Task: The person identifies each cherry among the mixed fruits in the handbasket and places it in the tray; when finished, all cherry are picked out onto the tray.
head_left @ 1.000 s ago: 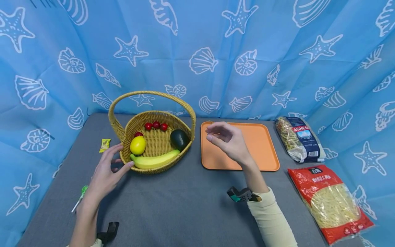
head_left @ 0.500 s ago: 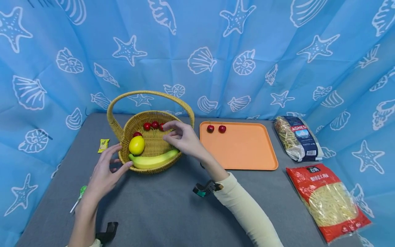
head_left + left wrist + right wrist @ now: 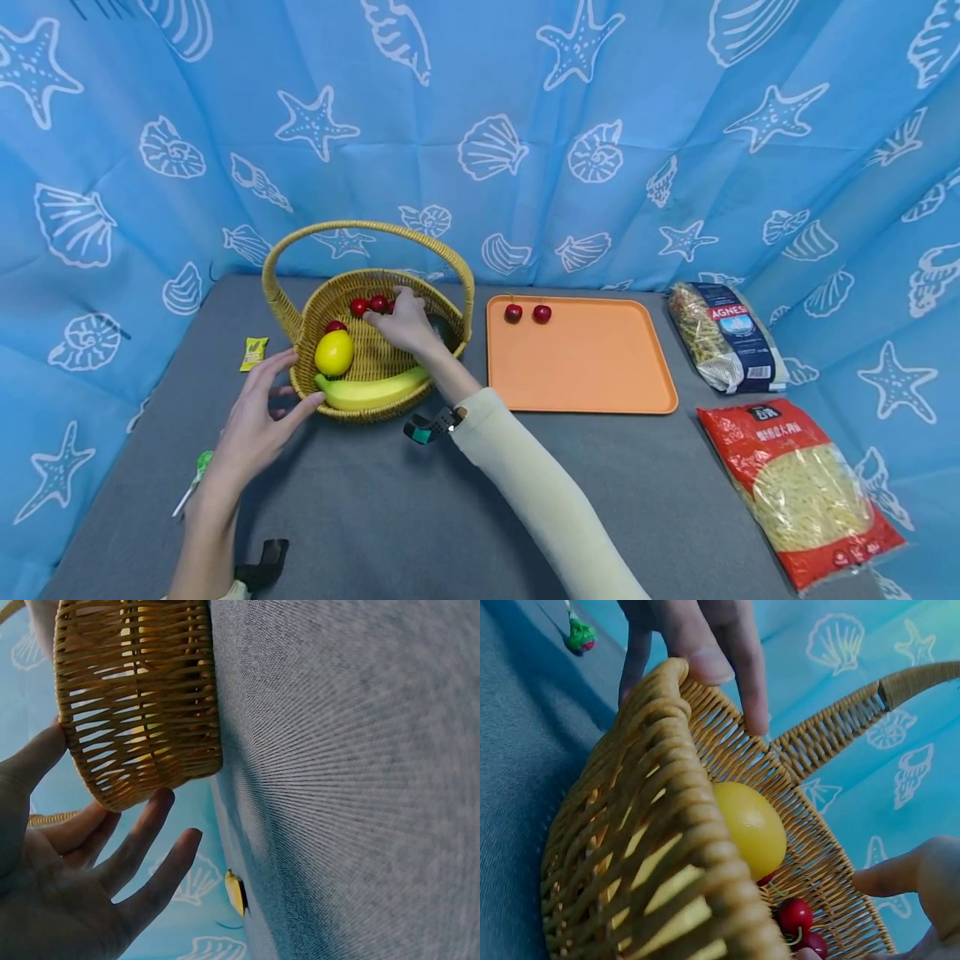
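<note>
A wicker basket (image 3: 368, 223) with a tall handle stands at the left of the table. My left hand (image 3: 258, 425) grips its near-left rim, thumb and fingers on either side of the edge, as the basket's side (image 3: 142, 697) shows in the left wrist view. Inside lie a lemon (image 3: 333, 352), a banana (image 3: 375, 391), several cherries (image 3: 359, 307) and a dark avocado (image 3: 442, 328), partly covered by my right hand (image 3: 411, 323). That hand is inside the basket, thumb and fingers spread around the cherries (image 3: 794, 914); whether a fingertip touches one is unclear.
An orange tray (image 3: 581, 358) bearing two cherries (image 3: 527, 313) stands right of the basket. Farther right lie a pasta bag (image 3: 727, 337) and a red noodle bag (image 3: 802, 492). A yellow wrapped candy (image 3: 254, 353) and a green lollipop (image 3: 198, 475) lie left. Blue curtains hang behind.
My right hand has moved left from above the tray into the basket, uncovering two cherries on the tray. The left hand stays on the basket's rim.
</note>
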### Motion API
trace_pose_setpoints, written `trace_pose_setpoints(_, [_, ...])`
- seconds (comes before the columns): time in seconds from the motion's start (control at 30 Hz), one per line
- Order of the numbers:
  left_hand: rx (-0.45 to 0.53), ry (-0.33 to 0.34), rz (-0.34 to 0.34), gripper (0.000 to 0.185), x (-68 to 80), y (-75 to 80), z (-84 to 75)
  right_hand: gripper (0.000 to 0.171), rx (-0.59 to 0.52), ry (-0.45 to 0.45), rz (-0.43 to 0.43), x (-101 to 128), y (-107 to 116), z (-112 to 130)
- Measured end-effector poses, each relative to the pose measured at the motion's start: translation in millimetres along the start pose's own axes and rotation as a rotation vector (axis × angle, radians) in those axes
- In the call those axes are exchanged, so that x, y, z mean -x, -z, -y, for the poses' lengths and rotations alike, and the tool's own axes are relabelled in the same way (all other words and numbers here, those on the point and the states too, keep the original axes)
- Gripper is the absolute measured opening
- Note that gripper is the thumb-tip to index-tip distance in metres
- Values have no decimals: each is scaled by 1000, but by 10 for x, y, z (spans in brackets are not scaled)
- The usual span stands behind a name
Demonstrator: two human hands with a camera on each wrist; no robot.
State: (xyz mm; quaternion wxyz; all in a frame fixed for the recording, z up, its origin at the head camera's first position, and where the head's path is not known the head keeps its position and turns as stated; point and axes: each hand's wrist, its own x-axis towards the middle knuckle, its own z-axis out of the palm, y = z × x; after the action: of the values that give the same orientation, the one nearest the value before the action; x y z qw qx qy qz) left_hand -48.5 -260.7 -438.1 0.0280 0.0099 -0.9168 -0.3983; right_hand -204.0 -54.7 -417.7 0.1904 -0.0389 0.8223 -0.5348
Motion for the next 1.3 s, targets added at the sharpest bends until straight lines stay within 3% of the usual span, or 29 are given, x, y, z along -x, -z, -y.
trace_pose_setpoints(0.2, [5,9,9,78,2,6,1,69,-18,7,49,-68,-64,-22])
trace_pose_setpoints(0.5, [8,27,24,79,-9,13,-11,58,-90,8,58,-126,-127,-64])
trace_pose_setpoints(0.7, [6,29,26,79,-11,9,-12,41,-167,86,15,-61,-110,-60])
trace_pose_setpoints(0.93, [13,37,28,80,-2,12,-6,34,-236,196,5,213,17,-25])
trace_pose_setpoints(1.3, [7,19,10,78,4,6,-4,33,-168,482,134,936,542,-194])
